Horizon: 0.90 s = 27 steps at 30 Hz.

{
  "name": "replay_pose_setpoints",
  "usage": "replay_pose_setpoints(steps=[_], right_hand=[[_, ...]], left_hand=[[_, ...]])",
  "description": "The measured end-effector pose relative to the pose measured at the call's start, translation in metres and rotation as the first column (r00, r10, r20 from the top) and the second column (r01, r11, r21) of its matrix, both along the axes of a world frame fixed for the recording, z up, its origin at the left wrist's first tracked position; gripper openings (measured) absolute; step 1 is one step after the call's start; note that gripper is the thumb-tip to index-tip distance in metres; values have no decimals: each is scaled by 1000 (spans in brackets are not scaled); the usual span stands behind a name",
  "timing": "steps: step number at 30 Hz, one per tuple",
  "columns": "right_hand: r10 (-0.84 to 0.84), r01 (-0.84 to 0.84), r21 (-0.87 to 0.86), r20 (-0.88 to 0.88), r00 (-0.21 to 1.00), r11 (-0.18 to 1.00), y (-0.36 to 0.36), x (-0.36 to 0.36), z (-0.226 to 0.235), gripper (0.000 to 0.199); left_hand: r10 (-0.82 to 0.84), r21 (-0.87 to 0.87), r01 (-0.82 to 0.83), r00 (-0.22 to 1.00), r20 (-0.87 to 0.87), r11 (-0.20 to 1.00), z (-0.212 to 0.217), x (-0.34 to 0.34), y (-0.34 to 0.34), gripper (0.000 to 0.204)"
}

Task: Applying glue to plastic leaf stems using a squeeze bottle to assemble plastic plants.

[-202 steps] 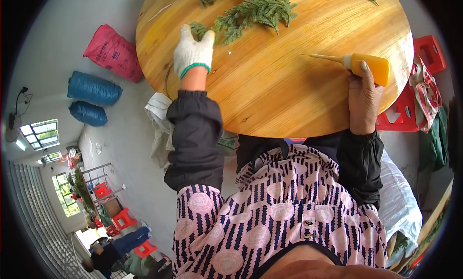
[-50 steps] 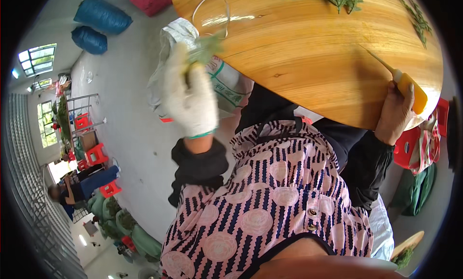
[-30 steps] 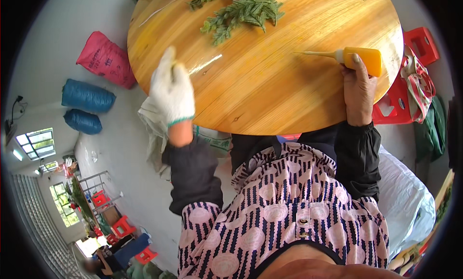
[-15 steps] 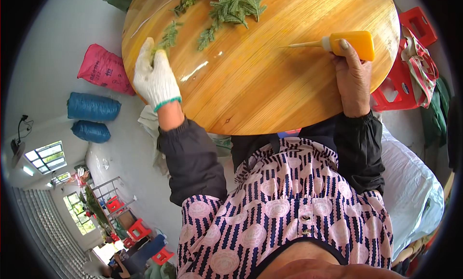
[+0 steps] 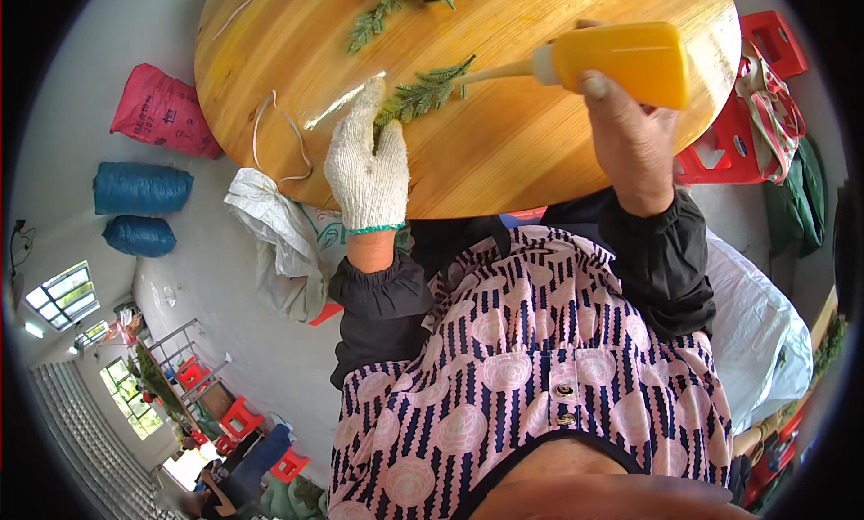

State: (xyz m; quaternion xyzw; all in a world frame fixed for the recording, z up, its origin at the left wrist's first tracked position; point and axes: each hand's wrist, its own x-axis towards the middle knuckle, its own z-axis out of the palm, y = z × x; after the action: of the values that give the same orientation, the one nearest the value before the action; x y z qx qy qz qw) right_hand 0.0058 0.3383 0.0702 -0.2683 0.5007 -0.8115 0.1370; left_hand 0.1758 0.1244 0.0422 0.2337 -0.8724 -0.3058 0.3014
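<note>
My left hand [image 5: 369,165], in a white knitted glove with a green cuff edge, pinches the base of a small green fir sprig [image 5: 423,94] between thumb and fingers. The sprig points up and right over the round wooden table [image 5: 504,160]. In my bare right hand [image 5: 634,129] is a yellow squeeze bottle [image 5: 621,63], tilted nearly level with its long thin nozzle pointing left. The nozzle's tip meets or overlaps the outer part of the sprig; whether they touch I cannot tell. More fir sprigs [image 5: 387,12] lie at the table's far side.
A white cord [image 5: 256,138] lies at the table's left edge. A pink sack [image 5: 162,111] and blue bundles [image 5: 144,187] rest on the floor at left. On the right stands a red stool [image 5: 720,151] with a striped bag. Another person [image 5: 216,497] is at the lower left.
My left hand has moved right with the sprig, toward the middle. The bottle has come left and closer, its nozzle now at the sprig. The view has shifted slightly.
</note>
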Motion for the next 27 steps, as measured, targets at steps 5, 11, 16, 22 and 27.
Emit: replay_pose_setpoints(steps=[5, 11, 16, 22, 27], right_hand=[[147, -103, 262, -155, 977, 960, -23, 15, 17, 50], [183, -137, 248, -171, 968, 959, -33, 13, 7, 47], [164, -133, 231, -121, 979, 964, -35, 12, 7, 46], [73, -49, 176, -129, 989, 983, -33, 6, 6, 34], [45, -17, 173, -156, 987, 985, -31, 2, 6, 34]], left_hand=[[14, -158, -16, 1000, -14, 987, -2, -6, 9, 53], [30, -209, -33, 999, -19, 977, 1, -11, 13, 52], [25, -192, -30, 999, -30, 981, 1, -11, 15, 50], [30, -200, -38, 999, -41, 979, -1, -13, 16, 49], [26, -193, -37, 998, -61, 981, -8, -11, 13, 49]])
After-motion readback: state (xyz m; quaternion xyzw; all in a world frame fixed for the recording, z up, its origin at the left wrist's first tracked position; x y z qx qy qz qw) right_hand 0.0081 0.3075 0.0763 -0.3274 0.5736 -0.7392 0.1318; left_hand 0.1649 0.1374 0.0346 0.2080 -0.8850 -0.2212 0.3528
